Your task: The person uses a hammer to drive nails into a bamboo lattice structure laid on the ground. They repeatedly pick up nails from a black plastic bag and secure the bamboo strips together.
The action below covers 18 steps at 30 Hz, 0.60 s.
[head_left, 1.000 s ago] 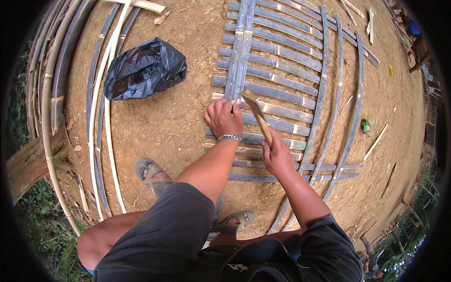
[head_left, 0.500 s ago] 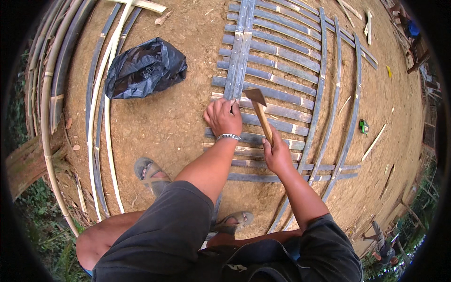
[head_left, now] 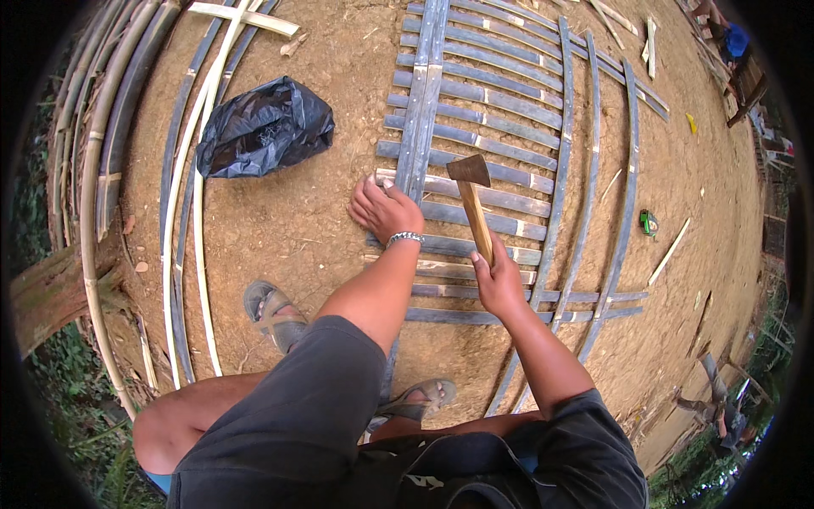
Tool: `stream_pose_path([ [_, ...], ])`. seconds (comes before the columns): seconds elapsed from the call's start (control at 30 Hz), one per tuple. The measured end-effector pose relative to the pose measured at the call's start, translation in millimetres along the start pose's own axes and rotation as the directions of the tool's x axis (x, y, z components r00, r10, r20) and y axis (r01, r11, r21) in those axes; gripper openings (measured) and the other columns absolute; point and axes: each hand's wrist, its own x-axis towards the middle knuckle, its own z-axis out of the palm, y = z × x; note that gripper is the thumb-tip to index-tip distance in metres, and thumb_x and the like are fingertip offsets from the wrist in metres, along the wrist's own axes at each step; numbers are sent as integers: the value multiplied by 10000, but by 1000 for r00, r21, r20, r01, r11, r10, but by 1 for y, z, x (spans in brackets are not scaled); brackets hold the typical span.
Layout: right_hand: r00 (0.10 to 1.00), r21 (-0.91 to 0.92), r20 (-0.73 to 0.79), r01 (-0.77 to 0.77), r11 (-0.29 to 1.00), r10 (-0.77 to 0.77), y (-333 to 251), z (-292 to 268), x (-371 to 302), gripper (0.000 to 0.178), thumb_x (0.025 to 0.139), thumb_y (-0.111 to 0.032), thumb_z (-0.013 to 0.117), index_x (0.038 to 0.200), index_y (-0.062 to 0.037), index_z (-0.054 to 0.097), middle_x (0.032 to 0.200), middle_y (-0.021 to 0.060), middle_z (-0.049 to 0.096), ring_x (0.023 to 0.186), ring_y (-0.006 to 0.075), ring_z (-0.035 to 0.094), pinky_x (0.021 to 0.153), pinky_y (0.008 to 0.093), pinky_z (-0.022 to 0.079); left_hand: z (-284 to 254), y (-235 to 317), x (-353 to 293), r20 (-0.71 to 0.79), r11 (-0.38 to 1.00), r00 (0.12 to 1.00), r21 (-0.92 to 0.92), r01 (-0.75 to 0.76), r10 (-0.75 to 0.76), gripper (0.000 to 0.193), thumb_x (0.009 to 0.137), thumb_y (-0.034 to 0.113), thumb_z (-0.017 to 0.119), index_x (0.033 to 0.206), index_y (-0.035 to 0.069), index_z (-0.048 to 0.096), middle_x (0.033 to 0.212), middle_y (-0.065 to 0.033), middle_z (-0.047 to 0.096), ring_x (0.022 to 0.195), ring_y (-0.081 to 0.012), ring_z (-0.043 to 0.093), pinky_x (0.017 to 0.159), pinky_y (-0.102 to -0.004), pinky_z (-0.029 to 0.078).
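Observation:
A lattice of split bamboo slats lies on the ground, with paired lengthwise bamboo strips crossing over them, dotted with small nail heads. My left hand is at the near end of these strips, its fingers curled round the left end of a pale-edged bamboo slat; the fingertips are partly hidden. In my right hand is a hatchet, gripped low on its wooden handle. Its dark metal head is raised above the slats, to the right of the paired strips, apart from my left hand.
A black plastic bag sits on the dirt at left, beside long bamboo strips and stacked poles. More lengthwise strips and a green tape measure lie at right. My sandalled foot is near the slats.
My left hand has shifted left, off the paired strips to the slat's end. The hatchet head has turned, showing more of its broad face. The whole view has moved slightly.

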Motion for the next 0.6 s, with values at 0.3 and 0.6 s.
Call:
stream_pose_path([
  [0.3,999,-44,17,44,998,-43,11,-21,-9,522,1049,-217,595,1522,-66,435,1151,273,696,1089,394,694,920,427,517,-1,14,3,130,980,982,164,112,-134,391,919,105,606,1293,3,551,1432,-168,493,1404,-356,419,1220,-561,227],
  [0.6,963,-110,84,265,958,-256,4,-4,21,581,983,-125,643,1527,-150,441,1246,254,677,1052,475,682,860,505,571,-1,12,4,83,970,997,245,-13,-8,255,982,131,519,1207,17,559,1361,-192,517,1349,-389,464,1170,-603,300],
])
